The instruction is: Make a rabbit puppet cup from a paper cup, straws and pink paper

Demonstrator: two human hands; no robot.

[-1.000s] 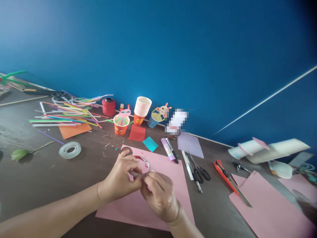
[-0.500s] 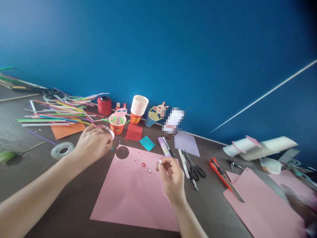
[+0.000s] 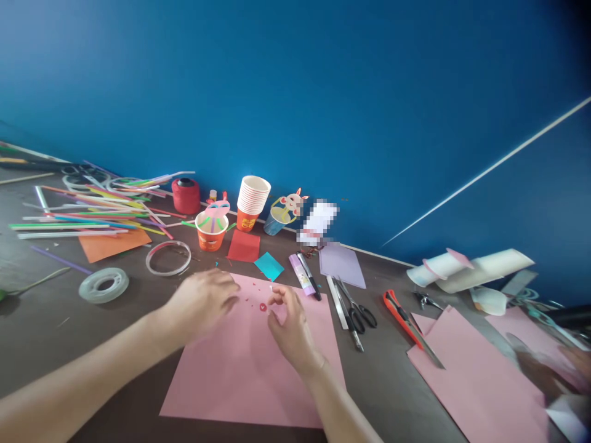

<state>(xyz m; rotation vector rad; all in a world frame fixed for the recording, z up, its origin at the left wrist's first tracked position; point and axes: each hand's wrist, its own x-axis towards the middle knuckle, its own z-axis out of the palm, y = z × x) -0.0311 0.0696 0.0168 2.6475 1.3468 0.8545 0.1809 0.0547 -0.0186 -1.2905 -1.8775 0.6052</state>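
My left hand [image 3: 203,301] lies palm down over the upper left corner of a pink paper sheet [image 3: 240,375], fingers stretched out and blurred, nothing seen in it. My right hand [image 3: 289,323] rests on the same sheet with thumb and forefinger pinched together; what they pinch is too small to name. A tiny red scrap [image 3: 263,307] lies on the sheet just left of that pinch. A thin clear tape ring [image 3: 168,257] lies flat on the dark table [image 3: 69,332], beyond my left hand.
A thicker tape roll [image 3: 103,285] lies to the left, with coloured straws [image 3: 92,212] and orange paper [image 3: 108,244] behind. Paper cups [image 3: 252,200], red thread spool [image 3: 186,194], scissors [image 3: 353,307], orange cutter [image 3: 406,320] and more pink sheets [image 3: 480,381] lie to the right, below the blue wall.
My hands parted; the left carried the thin tape ring up and left, set it on the table and returned to the pink sheet. The right hand stayed pinched on the sheet.
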